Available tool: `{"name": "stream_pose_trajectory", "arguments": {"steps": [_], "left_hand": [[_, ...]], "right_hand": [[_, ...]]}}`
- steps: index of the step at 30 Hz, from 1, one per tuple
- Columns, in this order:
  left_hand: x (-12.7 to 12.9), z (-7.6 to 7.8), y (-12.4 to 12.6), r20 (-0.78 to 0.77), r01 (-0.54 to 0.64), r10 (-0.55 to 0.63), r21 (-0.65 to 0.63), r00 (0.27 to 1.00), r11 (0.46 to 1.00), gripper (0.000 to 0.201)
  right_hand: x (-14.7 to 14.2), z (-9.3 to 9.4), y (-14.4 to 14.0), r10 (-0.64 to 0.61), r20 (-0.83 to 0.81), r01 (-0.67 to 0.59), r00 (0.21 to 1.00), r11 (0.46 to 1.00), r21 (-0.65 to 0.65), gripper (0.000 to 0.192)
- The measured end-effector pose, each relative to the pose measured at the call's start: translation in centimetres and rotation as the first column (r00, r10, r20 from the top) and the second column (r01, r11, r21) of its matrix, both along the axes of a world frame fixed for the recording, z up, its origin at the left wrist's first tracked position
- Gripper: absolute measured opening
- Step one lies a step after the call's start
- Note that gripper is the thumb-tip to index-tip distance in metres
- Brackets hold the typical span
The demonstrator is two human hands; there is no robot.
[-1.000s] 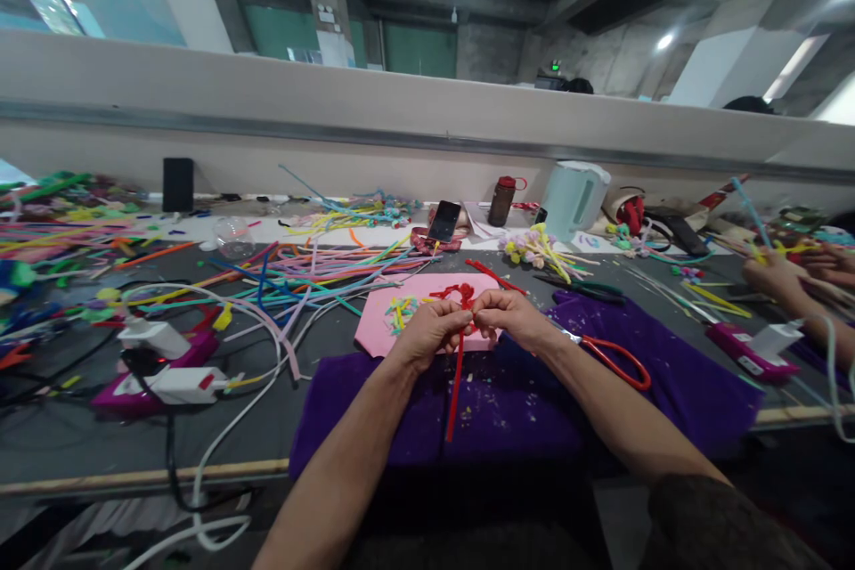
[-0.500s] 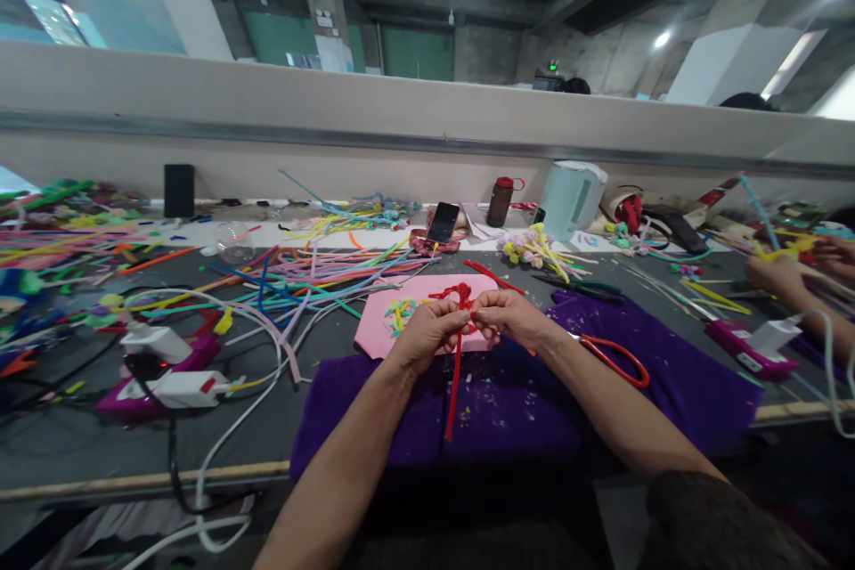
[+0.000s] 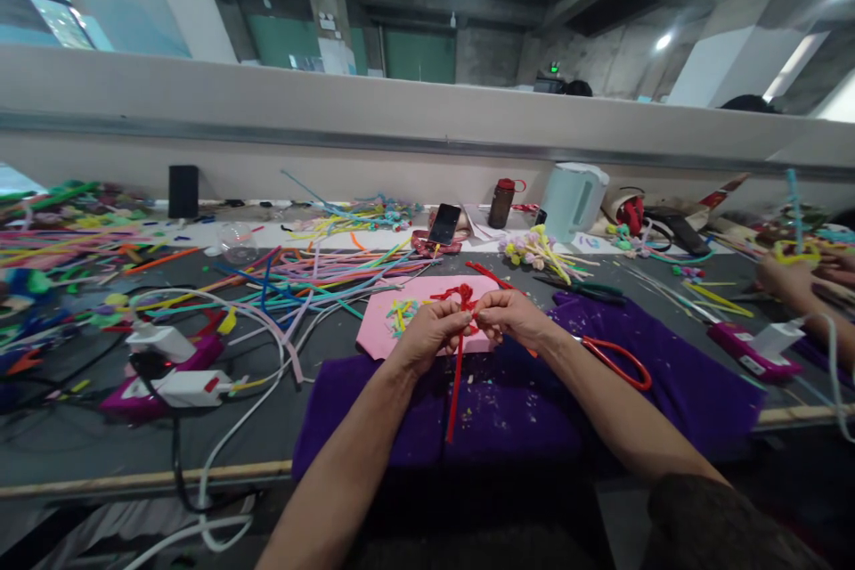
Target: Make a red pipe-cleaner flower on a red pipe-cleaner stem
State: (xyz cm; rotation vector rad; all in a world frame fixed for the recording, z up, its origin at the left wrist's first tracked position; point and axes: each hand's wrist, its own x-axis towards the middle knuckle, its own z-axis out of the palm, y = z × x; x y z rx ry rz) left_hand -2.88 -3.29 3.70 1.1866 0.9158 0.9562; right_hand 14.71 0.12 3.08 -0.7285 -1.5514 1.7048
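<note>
Both my hands meet over a pink sheet [image 3: 378, 334] and pinch a bent red pipe cleaner [image 3: 455, 396], one straight end of which hangs down over the purple cloth [image 3: 374, 401]. My left hand [image 3: 437, 331] is closed on it from the left. Fingertips of my right hand [image 3: 511, 318] are closed on it from the other side. Above the fingers the red stems form a looped, twisted cluster [image 3: 466, 294]. Short yellow and teal pieces [image 3: 403, 316] lie on the sheet beside my left hand. Red-handled scissors [image 3: 618, 362] rest under my right forearm.
Loose pipe cleaners [image 3: 321, 272] spread across the left side. Power strips [image 3: 137, 396] with chargers and cables lie at left, another strip [image 3: 752, 352] at right. A phone [image 3: 444, 223], a bottle [image 3: 501, 203] and a kettle [image 3: 575, 203] stand behind. A co-worker's hand [image 3: 788, 279] holds yellow stems at right.
My hands stay pinched on the red pipe cleaner with hardly any movement. The co-worker's hands at the far right have shifted right, with the blue stem now upright.
</note>
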Motion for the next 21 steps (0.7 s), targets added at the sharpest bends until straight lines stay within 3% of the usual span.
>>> {"name": "stream_pose_trajectory", "arguments": {"steps": [12, 21], "left_hand": [[0.15, 0.15, -0.16, 0.062, -0.026, 0.027, -0.016, 0.998, 1.000, 0.025], [-0.03, 0.14, -0.15, 0.057, -0.004, 0.004, -0.010, 0.998, 1.000, 0.026]], "right_hand": [[-0.12, -0.40, -0.04, 0.063, -0.146, -0.077, 0.987, 0.993, -0.090, 0.020], [0.12, 0.30, -0.27, 0.081, -0.126, -0.091, 0.989, 0.993, -0.079, 0.023]]}}
